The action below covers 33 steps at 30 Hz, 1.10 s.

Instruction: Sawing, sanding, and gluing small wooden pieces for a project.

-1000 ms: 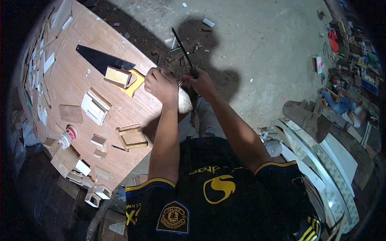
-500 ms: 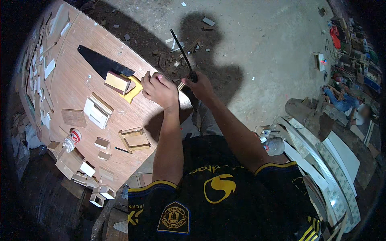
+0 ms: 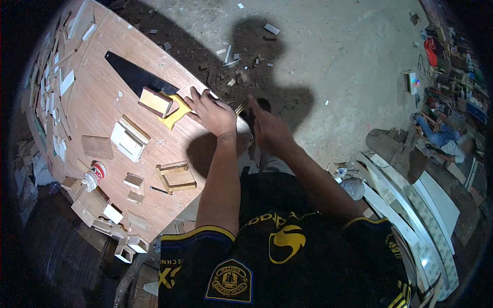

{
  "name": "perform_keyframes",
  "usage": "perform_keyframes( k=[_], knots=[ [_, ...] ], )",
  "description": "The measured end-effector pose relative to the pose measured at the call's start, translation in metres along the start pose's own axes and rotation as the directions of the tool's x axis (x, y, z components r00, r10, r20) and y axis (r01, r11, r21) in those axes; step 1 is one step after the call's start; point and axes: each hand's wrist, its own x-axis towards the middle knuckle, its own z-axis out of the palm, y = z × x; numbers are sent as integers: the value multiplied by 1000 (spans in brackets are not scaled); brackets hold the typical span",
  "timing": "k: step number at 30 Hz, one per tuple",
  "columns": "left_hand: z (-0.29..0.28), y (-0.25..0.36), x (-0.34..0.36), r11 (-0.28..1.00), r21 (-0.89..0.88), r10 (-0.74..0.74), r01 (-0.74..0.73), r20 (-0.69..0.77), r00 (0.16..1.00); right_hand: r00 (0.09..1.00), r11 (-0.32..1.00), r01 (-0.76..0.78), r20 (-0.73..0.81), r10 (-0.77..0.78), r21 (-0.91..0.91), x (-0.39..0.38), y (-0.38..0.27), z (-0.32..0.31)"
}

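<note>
My left hand [image 3: 213, 114] lies on the table's right edge, fingers stretched out and apart, their tips next to the yellow handle [image 3: 177, 114] of a handsaw. Beyond it, narrow pale wood strips [image 3: 241, 108] stick out over the edge, between my two hands. My right hand [image 3: 273, 131] is just off the edge, close to the strips. Its fingers are mostly hidden and look closed; what they hold does not show. The handsaw's black blade [image 3: 134, 74] lies flat on the table, and a small wooden block piece [image 3: 155, 102] rests over the saw where blade meets handle.
On the wooden table [image 3: 128, 46] are a white-topped wooden piece [image 3: 130, 138], a small wooden frame [image 3: 176, 176], a pencil-like stick [image 3: 160, 190], and a white-and-red container [image 3: 95, 176]. Offcuts litter the floor. Curved panels [image 3: 411, 220] and a plastic bottle [image 3: 352, 188] lie right; a person [image 3: 447, 136] is farther off.
The long thin dark tool that stood up from my right hand no longer shows. My right hand has moved down and right and turned. My left hand has flattened, its fingers spreading.
</note>
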Motion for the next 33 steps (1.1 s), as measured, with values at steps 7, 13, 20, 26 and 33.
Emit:
perform_keyframes(
  k=[7, 13, 20, 26, 33],
  knots=[
    [7, 1, 2, 998, -57, -34, 33, -16, 999, 980, 996, -76, 183, 83, -44, -43, -21, -1],
    [13, -3, 1, 997, -68, -49, 46, -52, 997, 972, 991, -127, 195, 131, -32, -45, -23, 4],
    [23, -5, 1, 995, -78, -70, 56, -184, 980, 953, 985, -156, 250, 171, -79, -40, -48, -12],
    [30, -10, 7, 946, -284, 63, -153, -302, 951, 943, 973, -163, 264, 203, -164, -24, -50, -11],
    [29, -11, 1, 963, -252, 44, -96, -204, 978, 887, 926, -283, 298, 352, -251, -22, -52, -24]
  ],
)
